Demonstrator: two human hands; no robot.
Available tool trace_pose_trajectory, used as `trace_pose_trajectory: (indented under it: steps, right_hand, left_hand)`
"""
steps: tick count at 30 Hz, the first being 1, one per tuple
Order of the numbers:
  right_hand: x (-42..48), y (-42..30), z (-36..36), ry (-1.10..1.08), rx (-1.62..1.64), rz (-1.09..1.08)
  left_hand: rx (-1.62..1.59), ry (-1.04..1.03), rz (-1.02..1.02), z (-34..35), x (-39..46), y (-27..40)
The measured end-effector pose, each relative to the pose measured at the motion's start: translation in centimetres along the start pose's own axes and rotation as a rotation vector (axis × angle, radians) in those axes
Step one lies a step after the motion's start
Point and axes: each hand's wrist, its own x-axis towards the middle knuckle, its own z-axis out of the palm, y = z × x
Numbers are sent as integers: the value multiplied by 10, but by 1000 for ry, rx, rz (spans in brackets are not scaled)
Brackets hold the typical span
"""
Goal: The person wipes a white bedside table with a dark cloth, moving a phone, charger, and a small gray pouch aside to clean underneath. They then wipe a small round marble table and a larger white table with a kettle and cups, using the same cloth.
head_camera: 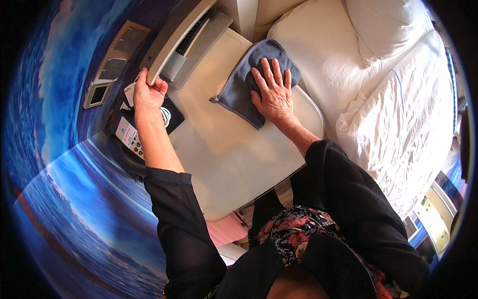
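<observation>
My left hand point(148, 91) pinches the near lower corner of a computer monitor point(179, 33), thumb on one side and curled fingers on the other. Spread flat, my right hand point(275, 91) presses a dark grey cloth point(239, 91) against the pale, glossy tabletop point(231, 164). The cloth lies partly folded over near the table's bed-side edge, with a small loop at its left corner. Under the monitor, its grey stand base point(203, 48) rests on the table, and a dark keyboard point(194, 31) is partly hidden behind the screen.
Left of the table are a coiled white cable point(165, 116) on a black tray point(177, 119) and a telephone point(130, 136) with buttons. Wall switches point(112, 69) are beyond. A bed with white bedding point(396, 119) adjoins the right side. Something pink point(227, 228) stands below the front edge.
</observation>
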Motion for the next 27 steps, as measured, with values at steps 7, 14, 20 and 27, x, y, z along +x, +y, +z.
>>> trace_pose_trajectory:
  steps: [7,14,20,27]
  right_hand:
    - [5,-5,3,-72,-24,-4]
    - [90,-36,31,25,-39,-101]
    - [76,-40,32,25,-20,-190]
    - [6,-51,15,-265,56,-355]
  left_hand:
    - [-280,-237,-143,-8,3,24]
    - [-441,-356,-173,-7,2,35]
    - [-567,-390,-193,-8,0,37]
    - [-506,-464,-161,-14,5,37]
